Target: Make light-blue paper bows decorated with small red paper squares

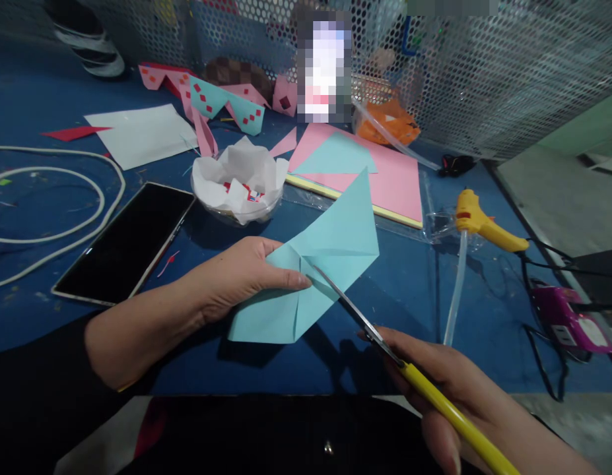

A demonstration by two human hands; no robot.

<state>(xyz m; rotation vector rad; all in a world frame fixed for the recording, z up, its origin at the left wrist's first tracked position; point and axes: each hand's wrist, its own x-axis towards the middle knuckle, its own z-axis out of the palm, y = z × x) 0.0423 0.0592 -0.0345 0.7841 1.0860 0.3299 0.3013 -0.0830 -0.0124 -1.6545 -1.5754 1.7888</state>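
A creased sheet of light blue paper is pinched in my left hand, thumb on top and fingers beneath. My right hand grips scissors with yellow handles. Their metal blades reach up and left over the paper, with the tip near its middle crease, close to my left thumb. Whether the blades are cutting through the paper there I cannot tell. Behind the sheet lies a stack of pink paper with a light blue piece on it.
A paper-lined clear bowl holds small scraps. Left lie a dark-screened phone, a white cable and white paper. Paper masks stand behind. At right are a yellow glue gun and a purple power strip with cords.
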